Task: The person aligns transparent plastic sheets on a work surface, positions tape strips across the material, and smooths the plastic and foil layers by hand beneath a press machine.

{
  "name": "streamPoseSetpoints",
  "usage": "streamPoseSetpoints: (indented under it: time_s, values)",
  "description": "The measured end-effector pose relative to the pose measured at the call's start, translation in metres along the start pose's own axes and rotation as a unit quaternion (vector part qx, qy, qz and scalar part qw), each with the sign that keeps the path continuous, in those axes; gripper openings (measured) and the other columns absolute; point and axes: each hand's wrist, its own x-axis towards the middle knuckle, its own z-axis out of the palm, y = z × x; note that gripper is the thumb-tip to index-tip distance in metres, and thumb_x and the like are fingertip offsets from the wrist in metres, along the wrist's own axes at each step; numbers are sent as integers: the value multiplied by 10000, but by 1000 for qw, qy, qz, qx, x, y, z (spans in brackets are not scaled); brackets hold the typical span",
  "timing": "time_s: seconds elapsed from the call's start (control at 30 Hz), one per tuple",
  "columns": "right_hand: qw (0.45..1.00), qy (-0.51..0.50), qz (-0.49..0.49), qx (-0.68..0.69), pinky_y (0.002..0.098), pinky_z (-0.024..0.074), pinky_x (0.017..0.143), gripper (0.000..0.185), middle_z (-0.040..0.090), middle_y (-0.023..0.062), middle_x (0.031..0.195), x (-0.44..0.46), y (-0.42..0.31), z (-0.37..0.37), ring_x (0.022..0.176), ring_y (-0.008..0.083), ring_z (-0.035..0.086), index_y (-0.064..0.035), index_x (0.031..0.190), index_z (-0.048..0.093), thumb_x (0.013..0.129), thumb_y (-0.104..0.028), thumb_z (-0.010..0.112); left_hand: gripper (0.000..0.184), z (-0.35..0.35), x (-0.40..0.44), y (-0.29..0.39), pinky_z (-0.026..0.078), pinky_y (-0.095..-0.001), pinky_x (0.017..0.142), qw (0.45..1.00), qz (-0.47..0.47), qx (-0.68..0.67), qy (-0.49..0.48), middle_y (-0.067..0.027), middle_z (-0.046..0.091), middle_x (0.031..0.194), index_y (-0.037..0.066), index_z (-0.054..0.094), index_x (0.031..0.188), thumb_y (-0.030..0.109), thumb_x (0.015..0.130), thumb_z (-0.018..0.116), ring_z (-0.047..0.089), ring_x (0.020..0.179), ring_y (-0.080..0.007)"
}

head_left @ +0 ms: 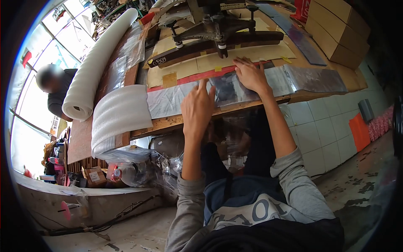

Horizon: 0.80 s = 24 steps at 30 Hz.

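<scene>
My left hand (198,105) rests on the clear plastic sheeting (168,101) along the table's front edge. Its index finger points forward and the thumb stands apart; the other fingers are partly hidden. Farther right, my right hand (251,75) lies palm down with fingers spread, its tips at a red strip (184,79) bordering the yellowish board (191,69). I see nothing held in either hand. Just beyond the fingers, a dark metal press frame (218,31) stands over the board, with a long dark bar (180,56) across it.
A roll of white foam (98,63) lies at the left, and a foam sheet (121,109) drapes over the table edge. Cardboard boxes (336,31) stand at the back right. Another person (61,84) is beyond the roll. Crumpled plastic (163,161) fills space under the table.
</scene>
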Motion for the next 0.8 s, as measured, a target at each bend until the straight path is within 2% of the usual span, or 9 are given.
streamPoseSetpoints:
  time_s: [0.07,0.1,0.2,0.23,0.37,0.8]
  values:
    - [1000,-7,7,-16,564,209,1110,400,456,-11,1433,0,-4,-4,1360,199,367,-172,1350,501,976,-281,410,299,16,17,-9,474,-458,689,998,47,21,31,-181,635,1097,82,587,1159,255,915,581,644,843,-352]
    - [1000,-2,5,-19,562,217,1106,399,460,-11,1429,-2,-4,-4,1357,199,371,-170,1347,504,975,-279,409,375,18,23,-9,426,-532,885,998,50,2,-33,-182,484,1345,82,533,1253,291,941,532,575,1093,-343]
    - [1000,13,2,-24,556,237,1096,397,472,-8,1419,-1,-3,-3,1350,197,380,-165,1339,513,972,-273,405,449,44,36,-17,300,-609,1028,996,77,-40,-37,-168,459,1387,87,488,1314,365,963,455,470,1259,-329]
    - [1000,15,2,-25,554,242,1094,398,474,-5,1417,-1,-3,-2,1349,197,381,-164,1336,515,970,-270,404,476,46,37,-14,224,-605,1090,995,57,-44,-62,-131,443,1417,105,483,1332,401,965,410,419,1316,-299]
    - [997,73,-18,11,613,270,1063,361,542,26,1342,-2,-2,5,1298,195,438,-127,1259,576,934,-220,451,493,55,33,-10,213,-600,1095,997,64,7,-43,-120,451,1418,119,492,1331,420,945,428,422,1318,-268]
    - [998,67,-12,-9,576,274,1079,371,538,14,1350,-2,-2,4,1303,198,436,-137,1266,576,929,-222,448,511,54,35,-9,221,-529,1114,997,46,8,-61,-91,422,1454,152,481,1352,421,917,460,411,1330,-235]
